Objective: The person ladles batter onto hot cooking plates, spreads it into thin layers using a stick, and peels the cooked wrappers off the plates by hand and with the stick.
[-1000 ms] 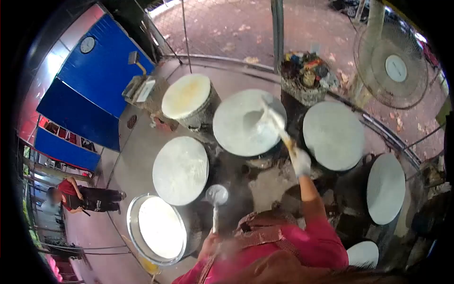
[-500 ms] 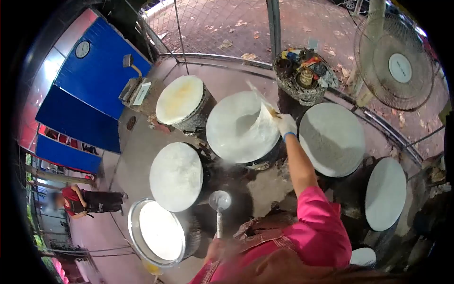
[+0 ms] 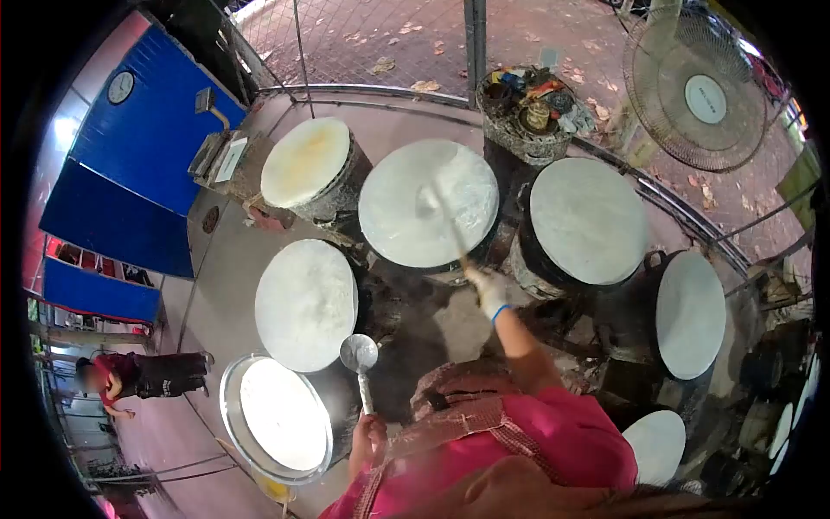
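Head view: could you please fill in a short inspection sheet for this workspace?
Surface: grey floor, with dark patches between the drums.
Job's things: ladle raised beside a metal basin with white contents; long-handled tool reaching over the central white disc, its far end blurred.
Clutter: mixed items heaped in a caked tub behind the discs.
Grippers: left hand closed around the ladle's handle; gloved right hand gripping the tool.
Cables: none identifiable.
Surroundings: large fan at right; blue panels and another person at left.
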`<state>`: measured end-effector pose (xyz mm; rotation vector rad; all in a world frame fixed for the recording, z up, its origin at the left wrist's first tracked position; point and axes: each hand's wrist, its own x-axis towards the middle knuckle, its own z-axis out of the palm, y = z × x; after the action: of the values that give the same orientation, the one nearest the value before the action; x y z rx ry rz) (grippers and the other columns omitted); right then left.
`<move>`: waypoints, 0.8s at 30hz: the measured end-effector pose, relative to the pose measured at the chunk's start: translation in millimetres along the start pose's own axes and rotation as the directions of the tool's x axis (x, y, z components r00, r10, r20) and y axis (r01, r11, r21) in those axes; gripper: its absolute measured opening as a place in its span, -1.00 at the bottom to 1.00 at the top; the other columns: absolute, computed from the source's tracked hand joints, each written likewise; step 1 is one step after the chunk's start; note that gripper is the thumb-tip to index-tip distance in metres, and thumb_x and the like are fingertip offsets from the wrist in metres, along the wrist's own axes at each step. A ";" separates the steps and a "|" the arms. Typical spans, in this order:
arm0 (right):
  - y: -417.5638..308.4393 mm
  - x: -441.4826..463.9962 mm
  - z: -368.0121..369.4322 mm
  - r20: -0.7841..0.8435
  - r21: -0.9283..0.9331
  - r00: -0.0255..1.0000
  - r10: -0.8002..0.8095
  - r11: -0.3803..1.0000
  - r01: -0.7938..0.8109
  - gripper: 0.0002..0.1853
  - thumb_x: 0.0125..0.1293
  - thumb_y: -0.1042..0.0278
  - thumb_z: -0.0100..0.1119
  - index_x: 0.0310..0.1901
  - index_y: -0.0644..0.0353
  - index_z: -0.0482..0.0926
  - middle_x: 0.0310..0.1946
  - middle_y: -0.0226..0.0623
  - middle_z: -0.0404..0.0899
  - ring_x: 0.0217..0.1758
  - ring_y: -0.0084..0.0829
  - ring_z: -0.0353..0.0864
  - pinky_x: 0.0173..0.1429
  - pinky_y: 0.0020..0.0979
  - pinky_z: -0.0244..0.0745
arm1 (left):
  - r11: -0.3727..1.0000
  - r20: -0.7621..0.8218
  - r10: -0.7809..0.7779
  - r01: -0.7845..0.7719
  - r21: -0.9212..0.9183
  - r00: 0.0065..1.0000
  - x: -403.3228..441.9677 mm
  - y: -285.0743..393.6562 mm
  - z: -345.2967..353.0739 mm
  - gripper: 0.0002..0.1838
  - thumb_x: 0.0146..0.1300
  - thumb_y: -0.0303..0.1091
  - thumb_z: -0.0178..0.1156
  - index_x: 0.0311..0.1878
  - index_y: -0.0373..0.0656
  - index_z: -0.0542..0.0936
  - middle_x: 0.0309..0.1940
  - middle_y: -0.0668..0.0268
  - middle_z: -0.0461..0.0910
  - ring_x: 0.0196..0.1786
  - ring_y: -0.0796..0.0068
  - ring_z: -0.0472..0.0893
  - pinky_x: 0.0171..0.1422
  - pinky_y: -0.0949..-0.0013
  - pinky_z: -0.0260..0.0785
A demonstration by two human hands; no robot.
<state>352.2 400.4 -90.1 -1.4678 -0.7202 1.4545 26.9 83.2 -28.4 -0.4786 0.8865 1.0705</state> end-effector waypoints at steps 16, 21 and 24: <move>-104.3 59.4 -61.1 0.521 -0.839 0.706 -0.480 -0.135 0.527 -0.75 0.19 0.01 0.03 -0.27 -0.07 0.58 -0.49 -0.21 0.58 -0.43 -0.14 0.58 -0.30 -0.11 0.46 | 1.000 0.138 -0.015 0.018 -0.016 0.990 31.0 28.0 80.9 -0.72 0.28 -0.21 -0.04 -0.58 0.07 0.27 -0.73 0.59 0.20 -0.73 0.75 0.17 -0.72 0.61 0.03; -77.3 52.7 -73.2 0.254 -0.966 0.870 -0.423 -0.064 0.251 -0.73 0.26 -0.02 -0.05 -0.21 -0.16 0.60 -0.49 -0.14 0.58 -0.42 -0.16 0.59 -0.33 -0.15 0.46 | 0.999 0.192 -0.021 0.013 0.040 0.981 100.0 76.0 161.7 -0.68 0.25 -0.28 -0.02 -0.64 0.03 0.24 -0.76 0.54 0.23 -0.78 0.73 0.17 -0.75 0.65 0.06; -69.1 39.7 -92.1 0.340 -0.930 0.817 -0.466 -0.040 0.365 -0.72 0.23 -0.06 -0.01 -0.15 -0.21 0.59 -0.56 -0.13 0.55 -0.51 -0.11 0.55 -0.40 -0.09 0.42 | 0.992 0.197 -0.027 0.002 0.125 0.980 118.1 81.5 223.4 -0.67 0.20 -0.35 0.02 -0.66 0.03 0.22 -0.77 0.53 0.21 -0.79 0.70 0.16 -0.76 0.62 0.02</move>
<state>460.3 445.3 -56.6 -1.8992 -2.1995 0.1652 63.0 343.4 10.3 -0.2687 0.7664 1.0238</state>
